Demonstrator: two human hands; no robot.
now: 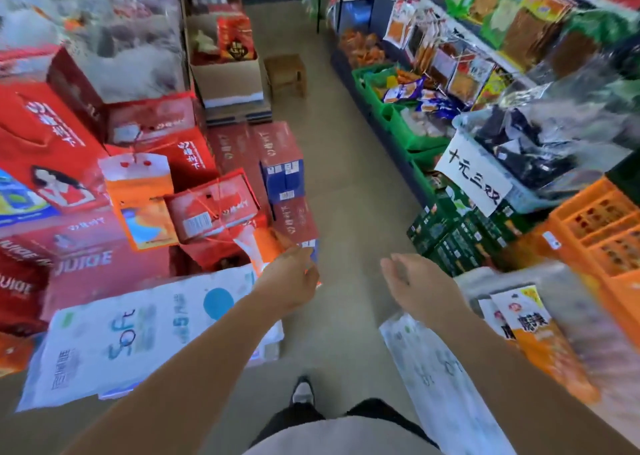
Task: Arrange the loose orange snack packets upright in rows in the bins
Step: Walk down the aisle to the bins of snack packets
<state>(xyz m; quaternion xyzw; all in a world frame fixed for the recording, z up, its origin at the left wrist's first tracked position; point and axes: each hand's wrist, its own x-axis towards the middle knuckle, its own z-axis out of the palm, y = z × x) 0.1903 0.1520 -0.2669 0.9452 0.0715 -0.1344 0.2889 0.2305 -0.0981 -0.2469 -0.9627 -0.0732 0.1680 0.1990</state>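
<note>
Orange snack packets [543, 344] lie flat at the near right, inside clear plastic wrapping, beside the right forearm. The right hand [415, 281] hangs over the floor with relaxed, slightly bent fingers and holds nothing. The left hand [289, 281] grips the lower end of one orange and white packet [266, 247], which stands up out of the fingers.

Below the hands, one shoe [303, 389] stands on the grey-beige floor [346, 195] of a narrow shop aisle. At the near left, a large white soft pack [138, 337] leans on red juice cartons [86, 264]. Above it, another orange packet [138, 195] leans on stacked red gift boxes [45, 143].

On the right side, orange crates [602, 226] stand behind the packets. Further along are a handwritten paper sign [474, 177] and then green bins [415, 136] full of mixed snack bags. Far down the aisle stand a wooden stool [285, 74] and an open cardboard box [228, 74].
</note>
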